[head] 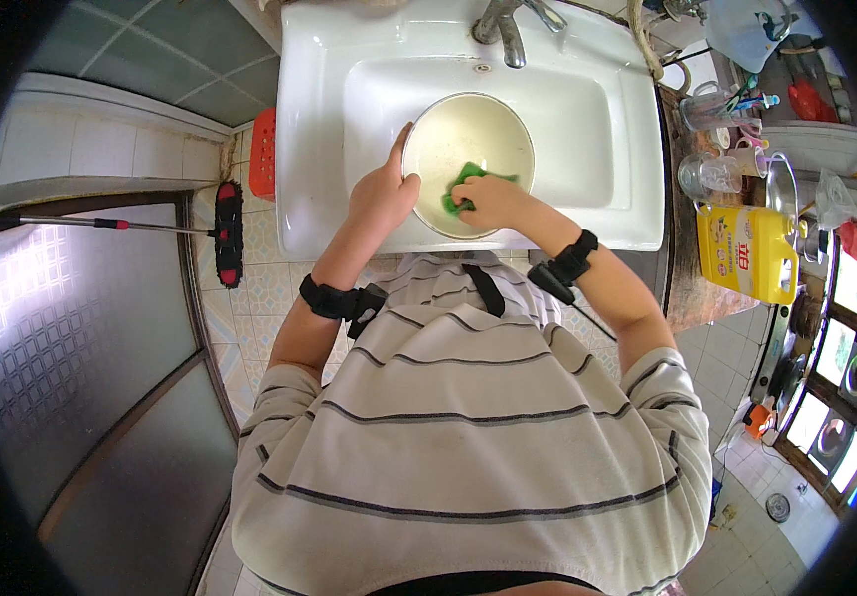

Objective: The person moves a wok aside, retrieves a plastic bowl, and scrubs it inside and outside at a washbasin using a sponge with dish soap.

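A cream-coloured round bowl is held over the basin of a white ceramic washbasin. My left hand grips the bowl by its left rim, with the thumb at the edge and a finger along the outer side; the other fingers are hidden. Inside the bowl, near its front right, my right hand is closed on a green scouring pad pressed against the inner wall. Part of the pad sticks out behind the knuckles. Both forearms carry black straps with small devices.
A metal faucet rises behind the bowl. On the wooden counter at right stand a yellow jug and glass jars. An orange-red plastic basket and a push broom are at left, beside a frosted-glass door.
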The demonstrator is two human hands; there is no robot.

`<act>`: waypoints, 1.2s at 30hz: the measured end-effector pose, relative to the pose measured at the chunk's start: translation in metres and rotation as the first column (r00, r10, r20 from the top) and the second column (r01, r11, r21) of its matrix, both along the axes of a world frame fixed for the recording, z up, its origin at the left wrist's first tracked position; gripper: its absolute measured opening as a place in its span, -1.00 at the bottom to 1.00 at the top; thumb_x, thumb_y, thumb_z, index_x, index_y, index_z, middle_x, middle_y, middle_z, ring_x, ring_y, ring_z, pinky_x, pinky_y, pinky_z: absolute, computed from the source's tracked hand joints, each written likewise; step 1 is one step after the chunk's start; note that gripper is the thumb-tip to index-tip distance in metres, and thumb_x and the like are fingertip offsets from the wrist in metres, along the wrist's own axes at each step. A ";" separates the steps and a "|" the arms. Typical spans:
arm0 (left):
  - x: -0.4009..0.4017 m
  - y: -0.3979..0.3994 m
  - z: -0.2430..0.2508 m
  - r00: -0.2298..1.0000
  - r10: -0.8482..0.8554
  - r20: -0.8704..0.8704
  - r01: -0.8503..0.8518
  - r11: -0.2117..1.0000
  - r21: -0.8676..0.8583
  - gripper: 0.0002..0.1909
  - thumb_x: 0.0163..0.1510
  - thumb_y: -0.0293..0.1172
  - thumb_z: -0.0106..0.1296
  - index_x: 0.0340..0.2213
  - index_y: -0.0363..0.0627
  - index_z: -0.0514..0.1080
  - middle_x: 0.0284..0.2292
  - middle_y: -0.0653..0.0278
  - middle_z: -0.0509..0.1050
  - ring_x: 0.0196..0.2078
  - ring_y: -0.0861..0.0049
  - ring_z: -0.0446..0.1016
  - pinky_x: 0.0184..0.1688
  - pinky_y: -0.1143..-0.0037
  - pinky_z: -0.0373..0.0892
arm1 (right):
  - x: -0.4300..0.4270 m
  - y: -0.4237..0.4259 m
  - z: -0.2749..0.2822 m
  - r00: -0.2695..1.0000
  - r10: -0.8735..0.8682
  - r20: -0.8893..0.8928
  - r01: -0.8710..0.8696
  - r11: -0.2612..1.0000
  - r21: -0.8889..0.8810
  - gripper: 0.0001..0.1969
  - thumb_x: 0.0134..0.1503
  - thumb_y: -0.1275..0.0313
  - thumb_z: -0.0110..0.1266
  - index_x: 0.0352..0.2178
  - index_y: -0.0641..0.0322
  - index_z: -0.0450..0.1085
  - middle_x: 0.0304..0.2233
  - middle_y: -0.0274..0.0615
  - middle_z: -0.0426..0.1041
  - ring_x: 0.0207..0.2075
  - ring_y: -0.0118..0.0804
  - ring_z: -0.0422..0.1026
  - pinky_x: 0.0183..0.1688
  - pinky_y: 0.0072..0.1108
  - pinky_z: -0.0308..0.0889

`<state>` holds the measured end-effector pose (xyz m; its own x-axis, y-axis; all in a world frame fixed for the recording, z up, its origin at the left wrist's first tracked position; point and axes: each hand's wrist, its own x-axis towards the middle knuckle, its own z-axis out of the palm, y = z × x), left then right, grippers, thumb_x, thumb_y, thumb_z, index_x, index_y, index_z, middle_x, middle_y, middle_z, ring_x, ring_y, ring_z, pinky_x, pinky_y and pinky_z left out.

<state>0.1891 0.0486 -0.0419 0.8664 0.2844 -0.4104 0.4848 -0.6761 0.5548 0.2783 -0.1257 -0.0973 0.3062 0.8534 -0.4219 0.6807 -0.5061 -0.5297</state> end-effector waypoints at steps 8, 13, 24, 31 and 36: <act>-0.004 -0.003 -0.033 0.942 -0.049 0.332 0.006 0.992 0.128 -0.33 -0.21 -0.39 -0.21 0.01 -0.25 -0.09 -0.29 -0.14 0.29 -0.26 0.07 0.31 -0.24 0.30 0.26 | 0.036 -0.008 -0.010 0.727 0.055 0.685 -0.052 0.998 -0.026 -0.80 -0.13 0.44 -0.13 -0.40 0.28 0.25 -0.39 -0.15 0.30 -0.29 -0.22 0.33 -0.32 -0.44 0.28; 0.001 -0.006 -0.034 0.907 0.129 0.402 -0.019 0.964 -0.266 -0.35 -0.28 -0.46 -0.15 -0.10 -0.38 -0.08 0.01 -0.20 -0.06 0.06 0.06 0.01 0.03 0.40 0.05 | 0.046 0.025 -0.021 0.787 -0.354 0.505 0.218 0.926 0.309 -0.80 -0.08 0.41 -0.13 -0.39 0.28 0.19 -0.38 -0.05 0.29 -0.32 -0.14 0.33 -0.29 -0.35 0.25; 0.007 -0.015 -0.050 0.793 0.389 0.469 0.017 0.756 -0.655 -0.22 -0.39 -0.64 -0.24 -0.03 -0.08 -0.16 -0.06 0.09 0.05 -0.01 0.34 0.07 -0.01 0.47 0.06 | -0.013 0.034 -0.026 0.935 -0.151 -0.321 0.249 0.924 0.290 -0.74 0.00 0.37 -0.15 -0.23 0.19 0.20 -0.30 -0.08 0.32 -0.26 -0.14 0.30 -0.21 -0.44 0.20; 0.011 -0.016 -0.030 0.826 0.378 0.418 0.031 0.710 -0.703 -0.16 -0.47 -0.65 -0.26 0.03 -0.18 -0.07 -0.04 0.11 0.09 0.06 0.37 0.02 0.06 0.53 -0.03 | 0.046 -0.015 -0.010 0.688 0.334 0.645 -0.327 0.935 -0.135 -0.81 -0.13 0.42 -0.10 -0.38 0.11 0.28 -0.36 -0.28 0.30 -0.28 -0.30 0.30 -0.28 -0.56 0.23; 0.015 -0.014 -0.037 0.845 0.325 0.423 0.054 0.737 -0.674 -0.16 -0.47 -0.65 -0.27 0.03 -0.17 -0.05 -0.07 0.15 0.13 0.04 0.41 0.06 0.04 0.56 0.01 | 0.072 0.024 0.005 0.616 0.120 0.778 -0.350 0.927 0.134 -0.78 -0.12 0.48 -0.14 -0.34 0.16 0.23 -0.34 -0.22 0.26 -0.26 -0.29 0.29 -0.29 -0.55 0.25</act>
<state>0.2038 0.0344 -0.0787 0.9660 0.2481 -0.0733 0.0785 -0.0112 0.9969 0.3507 -0.1015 -0.0919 0.1876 0.9778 0.0936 0.9702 -0.1993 0.1374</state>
